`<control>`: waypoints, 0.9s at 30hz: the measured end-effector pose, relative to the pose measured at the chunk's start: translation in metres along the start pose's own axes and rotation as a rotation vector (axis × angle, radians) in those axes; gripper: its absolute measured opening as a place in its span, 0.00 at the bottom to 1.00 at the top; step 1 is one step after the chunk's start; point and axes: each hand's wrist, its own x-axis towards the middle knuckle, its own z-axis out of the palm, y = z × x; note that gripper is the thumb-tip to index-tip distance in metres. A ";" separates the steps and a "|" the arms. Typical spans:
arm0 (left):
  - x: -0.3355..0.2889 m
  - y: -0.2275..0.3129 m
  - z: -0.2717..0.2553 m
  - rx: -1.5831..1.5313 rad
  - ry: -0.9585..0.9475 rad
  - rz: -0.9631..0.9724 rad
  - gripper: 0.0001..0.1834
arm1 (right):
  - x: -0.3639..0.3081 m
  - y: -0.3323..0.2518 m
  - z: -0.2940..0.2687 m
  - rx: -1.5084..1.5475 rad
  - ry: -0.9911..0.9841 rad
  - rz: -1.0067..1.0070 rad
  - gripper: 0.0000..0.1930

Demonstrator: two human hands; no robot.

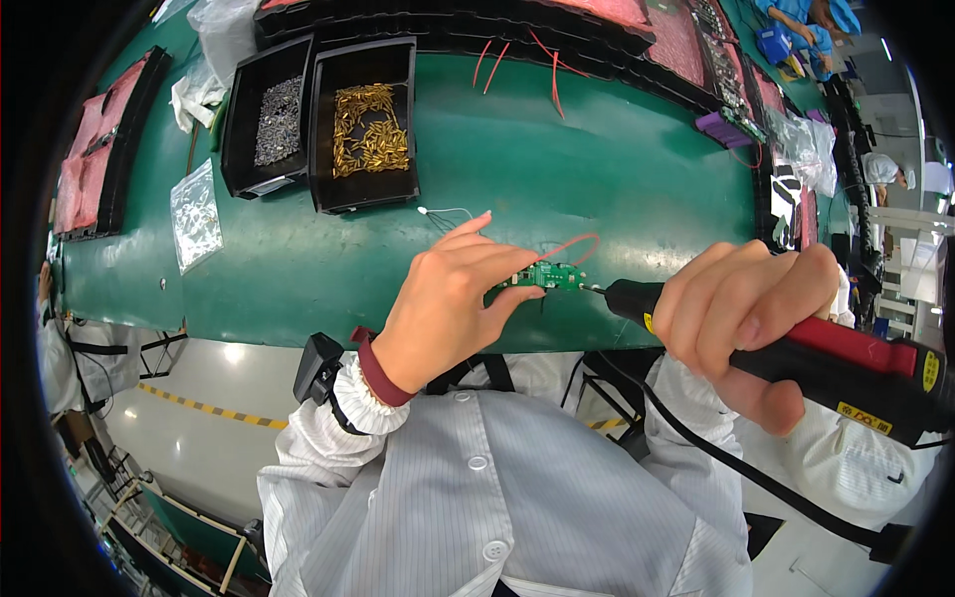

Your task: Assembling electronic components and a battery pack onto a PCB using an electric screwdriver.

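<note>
Between the thumb and fingers of my left hand (pixel 453 289) is a small green circuit board (pixel 555 276), held above the front edge of the table. A red wire (pixel 587 239) loops up from the board, and a white connector on thin wires (pixel 438 211) shows behind my fingers. My right hand (pixel 736 318) wraps around a black and red electric screwdriver (pixel 846 358). Its thin tip points left and meets, or nearly meets, the board's right end; exact contact is too small to tell.
Two black bins stand at the back left, one with silver screws (pixel 279 119), one with brass standoffs (pixel 370 129). A clear plastic bag (pixel 196 217) lies left of them. Loose red wires (pixel 555 85) lie near black trays at the back. The screwdriver's cable (pixel 736 458) hangs at lower right.
</note>
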 end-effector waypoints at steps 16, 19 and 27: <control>0.003 -0.005 0.001 -0.016 0.015 0.014 0.15 | -0.004 -0.002 0.006 -0.016 0.062 0.035 0.23; 0.003 -0.006 0.001 -0.016 0.001 0.025 0.15 | -0.003 -0.005 0.007 -0.019 0.074 0.083 0.23; 0.004 -0.007 -0.001 -0.028 -0.010 0.017 0.16 | -0.002 -0.004 -0.001 0.015 -0.001 0.089 0.23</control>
